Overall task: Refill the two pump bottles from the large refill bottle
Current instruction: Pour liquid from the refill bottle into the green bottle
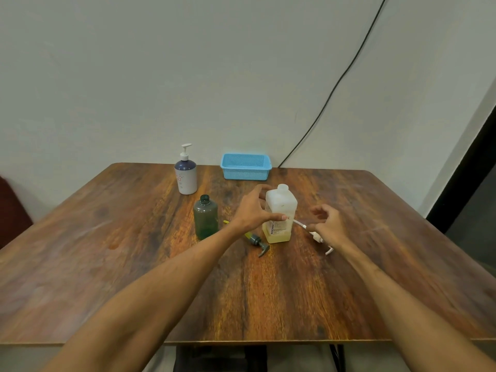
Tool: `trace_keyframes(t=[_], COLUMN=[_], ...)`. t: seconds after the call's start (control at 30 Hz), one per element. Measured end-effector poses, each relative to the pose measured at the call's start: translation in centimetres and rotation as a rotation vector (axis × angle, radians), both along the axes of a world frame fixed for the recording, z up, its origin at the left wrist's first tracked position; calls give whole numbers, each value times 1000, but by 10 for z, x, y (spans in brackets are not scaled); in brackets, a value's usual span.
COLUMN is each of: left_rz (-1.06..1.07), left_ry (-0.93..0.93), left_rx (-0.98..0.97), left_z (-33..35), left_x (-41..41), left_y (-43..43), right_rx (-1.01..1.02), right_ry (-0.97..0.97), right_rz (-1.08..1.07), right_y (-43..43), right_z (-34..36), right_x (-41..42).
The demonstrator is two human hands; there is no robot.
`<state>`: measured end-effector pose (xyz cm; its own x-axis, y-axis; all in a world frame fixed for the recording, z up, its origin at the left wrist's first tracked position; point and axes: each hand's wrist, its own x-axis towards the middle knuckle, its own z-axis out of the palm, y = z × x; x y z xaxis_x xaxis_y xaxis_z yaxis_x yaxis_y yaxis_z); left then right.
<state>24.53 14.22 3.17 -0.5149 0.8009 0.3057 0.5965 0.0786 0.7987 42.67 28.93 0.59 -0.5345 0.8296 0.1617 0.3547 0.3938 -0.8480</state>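
Note:
The large refill bottle (281,208) is translucent white with a little yellowish liquid at the bottom. It stands uncapped at the table's middle. My left hand (253,209) wraps it from the left, thumb across its label and fingers behind its shoulder. A dark green bottle (205,217) stands open-necked to the left. Its green pump (258,242) with a yellow tube lies in front of the refill bottle. A white pump (317,237) lies on the table to the right. My right hand (328,224) hovers over it with loosely curled fingers. A white-and-blue pump bottle (185,176) stands farther back, pump on.
A blue plastic basket (245,167) sits at the back of the wooden table (134,251), against the wall. A black cable (335,87) runs down the wall behind it. A dark red seat (10,210) is at the left edge.

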Motion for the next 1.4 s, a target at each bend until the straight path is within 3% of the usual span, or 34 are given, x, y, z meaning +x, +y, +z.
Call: trace_keyframes(t=[0.13, 0.3, 0.6, 0.9, 1.1, 1.27, 1.4], left_rz=[-6, -16, 33, 389, 497, 340, 240], left_ry=[-3, -1, 8, 83, -54, -269, -242], left_rx=[56, 166, 353, 484, 240, 41, 41], left_z=[9, 21, 29, 1, -34, -46, -43], left_x=[-3, -4, -12, -35, -63, -80, -84], left_y=[-13, -35, -85, -123, -129, -124, -116], right_rx=[48, -68, -136, -34, 50, 119, 154], right_ry=[27, 111, 167, 206, 231, 215, 177], right_rz=[241, 333, 303, 236, 240, 255, 300], right_y=[-14, -31, -38, -54, -64, -67, -69], right_z=[12, 22, 21, 24, 45, 58, 66], right_x=[-9, -25, -51, -59, -70, -81, -89])
